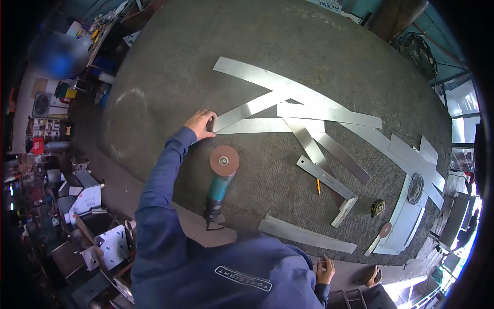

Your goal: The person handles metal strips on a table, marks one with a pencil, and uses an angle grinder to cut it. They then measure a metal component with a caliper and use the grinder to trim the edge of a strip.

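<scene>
On the far left of the dark work surface, near a loose spread of flat metal strips, my left hand closes its fingers and thumb around the end of 1 pale strip. That strip slants away to my right and reaches a long strip, which stretches across the far part of the spread. Just below my grip begins a level strip; I cannot tell whether my thumb touches it too.

My right hand hangs down beside my body, just off the near edge of the work surface, its fingers partly curled. I cannot tell whether it holds anything.

Nearer to me than my left hand lies an angle grinder, its reddish-brown disc facing up and its body pointing back toward me. To the right, a metal square rests over 1 of the slanting strips, with a yellow pencil just beside its blade. A tape measure sits farther right, near a group of flat metal pieces. Along the near edge, in front of my dark blue top, lie more strips.
</scene>
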